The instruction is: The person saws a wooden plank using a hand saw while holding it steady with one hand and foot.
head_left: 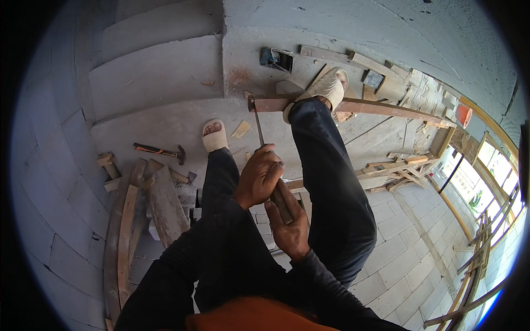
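Note:
Both my hands are closed around the brown wooden handle (281, 203) of a handsaw. My left hand (258, 177) is farther forward, and my right hand (289, 228) grips the near end. The saw's narrow blade (258, 126), seen almost edge-on, points away from me and meets the left end of a long reddish-brown wooden beam (381, 107). My right foot, in a cream slide sandal (330, 88), is planted on that beam. My left foot, in a matching sandal (214, 136), stands on the pale floor nearby.
A claw hammer (160, 151) lies to the left, near stacked boards (165, 207). Beyond the beam are a blue-edged dark box (276, 59) and scattered wood offcuts (381, 74). More timber (400, 168) lies to the right, and an orange-red object (464, 115) is by the wall.

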Available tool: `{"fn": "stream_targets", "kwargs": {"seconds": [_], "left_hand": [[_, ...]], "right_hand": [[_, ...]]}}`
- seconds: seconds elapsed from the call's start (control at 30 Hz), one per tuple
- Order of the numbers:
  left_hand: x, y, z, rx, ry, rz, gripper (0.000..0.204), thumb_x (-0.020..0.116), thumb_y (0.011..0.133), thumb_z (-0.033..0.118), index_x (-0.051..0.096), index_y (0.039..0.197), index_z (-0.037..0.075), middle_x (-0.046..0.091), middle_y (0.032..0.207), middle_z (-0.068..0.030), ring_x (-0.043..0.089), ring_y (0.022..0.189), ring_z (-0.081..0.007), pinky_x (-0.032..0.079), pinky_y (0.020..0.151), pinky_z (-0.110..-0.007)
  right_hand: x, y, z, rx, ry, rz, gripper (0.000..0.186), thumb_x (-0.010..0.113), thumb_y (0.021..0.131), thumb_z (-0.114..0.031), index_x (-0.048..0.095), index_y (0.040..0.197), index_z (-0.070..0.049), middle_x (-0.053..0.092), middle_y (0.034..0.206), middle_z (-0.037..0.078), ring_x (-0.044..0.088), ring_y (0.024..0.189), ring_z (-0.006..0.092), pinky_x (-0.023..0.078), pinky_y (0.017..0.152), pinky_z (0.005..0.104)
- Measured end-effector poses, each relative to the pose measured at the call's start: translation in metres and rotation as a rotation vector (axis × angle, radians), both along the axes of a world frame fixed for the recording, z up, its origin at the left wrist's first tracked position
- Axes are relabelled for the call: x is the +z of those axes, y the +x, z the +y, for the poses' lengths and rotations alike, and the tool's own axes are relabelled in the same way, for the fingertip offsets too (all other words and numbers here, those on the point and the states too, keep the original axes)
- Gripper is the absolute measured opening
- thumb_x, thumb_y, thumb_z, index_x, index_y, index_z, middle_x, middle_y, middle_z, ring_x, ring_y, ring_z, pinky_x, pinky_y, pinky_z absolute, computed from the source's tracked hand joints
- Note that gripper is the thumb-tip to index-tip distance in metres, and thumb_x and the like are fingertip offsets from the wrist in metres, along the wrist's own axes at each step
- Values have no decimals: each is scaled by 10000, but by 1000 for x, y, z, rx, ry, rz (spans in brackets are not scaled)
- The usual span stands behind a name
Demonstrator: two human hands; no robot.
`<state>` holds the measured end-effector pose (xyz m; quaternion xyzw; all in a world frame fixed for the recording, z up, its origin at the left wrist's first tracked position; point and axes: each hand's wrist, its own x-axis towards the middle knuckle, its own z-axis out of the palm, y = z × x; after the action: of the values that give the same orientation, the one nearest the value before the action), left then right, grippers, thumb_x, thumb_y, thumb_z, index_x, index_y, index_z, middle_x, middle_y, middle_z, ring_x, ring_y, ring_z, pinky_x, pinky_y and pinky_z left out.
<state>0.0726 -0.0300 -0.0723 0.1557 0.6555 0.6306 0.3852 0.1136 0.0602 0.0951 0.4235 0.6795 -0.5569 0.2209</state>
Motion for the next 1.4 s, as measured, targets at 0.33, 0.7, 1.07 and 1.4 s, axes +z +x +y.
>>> {"fn": "stream_targets", "kwargs": {"seconds": [0.33,0.7,1.07,1.4], "left_hand": [[-41,-19,12,139,-185,153,290,572,999,233,700,898,-7,703,956,-167,633,1219,-390,487,1059,-469],[-90,-41,18,138,-218,237,291,559,980,212,692,828,1,716,946,-174,668,1028,-396,507,1071,-446],[-114,-67,29,285,-218,232,233,595,978,176,720,876,7,739,926,-171,681,1131,-430,511,1045,-500],[-139,-83,26,136,-280,385,259,590,990,226,729,949,11,749,989,-152,660,1130,-459,499,1038,-519]], "right_hand": [[-66,-8,9,-127,-116,34,567,646,1005,-17,484,1535,100,657,1438,223,602,1366,238,468,1153,350],[-111,-31,19,-161,-181,-63,552,642,1016,-11,483,1531,111,642,1455,235,615,1350,246,467,1135,341],[-150,-49,26,-81,-172,-15,551,633,1027,-11,470,1542,98,628,1476,212,609,1344,221,471,1119,320],[-170,-56,25,-119,-155,27,529,655,1019,-22,515,1518,83,670,1421,194,634,1293,210,480,1093,321]]}}
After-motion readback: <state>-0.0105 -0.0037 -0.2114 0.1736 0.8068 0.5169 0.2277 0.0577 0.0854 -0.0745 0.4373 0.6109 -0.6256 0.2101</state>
